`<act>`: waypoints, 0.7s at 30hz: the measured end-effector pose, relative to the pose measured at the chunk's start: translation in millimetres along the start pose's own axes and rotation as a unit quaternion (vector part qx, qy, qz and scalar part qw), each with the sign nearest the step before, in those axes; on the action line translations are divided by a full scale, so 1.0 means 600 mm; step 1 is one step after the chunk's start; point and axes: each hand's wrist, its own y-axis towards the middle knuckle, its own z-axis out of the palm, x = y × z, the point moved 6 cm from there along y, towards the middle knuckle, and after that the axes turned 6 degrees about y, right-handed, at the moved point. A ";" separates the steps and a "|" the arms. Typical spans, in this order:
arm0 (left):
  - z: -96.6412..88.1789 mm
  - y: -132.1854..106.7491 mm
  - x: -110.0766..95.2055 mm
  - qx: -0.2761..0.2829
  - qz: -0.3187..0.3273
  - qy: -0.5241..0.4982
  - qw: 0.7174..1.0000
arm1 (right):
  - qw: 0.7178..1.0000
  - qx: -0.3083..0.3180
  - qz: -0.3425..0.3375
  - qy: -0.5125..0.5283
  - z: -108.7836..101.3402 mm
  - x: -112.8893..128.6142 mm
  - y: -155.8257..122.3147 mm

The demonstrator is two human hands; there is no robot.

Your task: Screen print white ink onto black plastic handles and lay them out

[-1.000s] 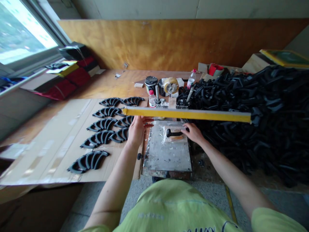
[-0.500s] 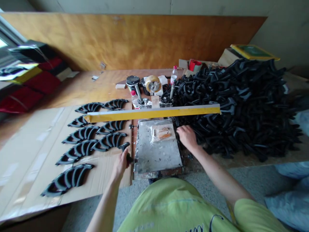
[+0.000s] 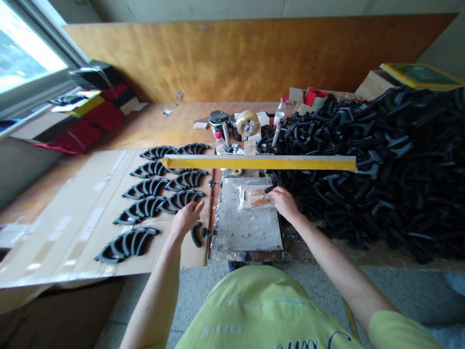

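Observation:
My left hand (image 3: 186, 217) hovers with fingers spread over the cardboard sheet (image 3: 72, 213), just above a single curved black plastic piece (image 3: 195, 234) lying at the sheet's right edge. My right hand (image 3: 284, 203) rests at the right edge of the grey metal plate (image 3: 249, 225), fingertips touching a black piece at the plate's corner; whether it grips that piece I cannot tell. An orange-marked plastic film patch (image 3: 254, 198) lies on the plate. A raised yellow bar (image 3: 259, 162) spans above the plate.
Rows of fanned black pieces (image 3: 160, 189) lie on the cardboard. A large heap of black pieces (image 3: 381, 160) fills the right side. Behind the plate stand a tape roll (image 3: 247, 123), a can (image 3: 218, 119) and small bottles (image 3: 279, 111). A plywood wall (image 3: 254, 58) backs the bench.
My left hand carried a black piece from the plate to the cardboard's right edge, laid it down and let go. My right hand moved from the heap side back to the plate's corner.

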 end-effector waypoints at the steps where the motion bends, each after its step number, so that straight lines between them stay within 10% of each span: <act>1: -0.007 0.008 -0.026 -0.008 0.022 0.027 0.999 | 1.000 -0.006 -0.002 -0.010 0.008 0.005 0.003; 7: -0.003 0.006 -0.099 -0.029 0.107 -0.014 0.994 | 0.993 -0.011 0.099 -0.065 0.007 -0.038 -0.026; 21: 0.095 -0.031 -0.042 0.084 0.064 -0.105 0.989 | 0.945 0.074 0.258 -0.186 0.042 -0.083 -0.065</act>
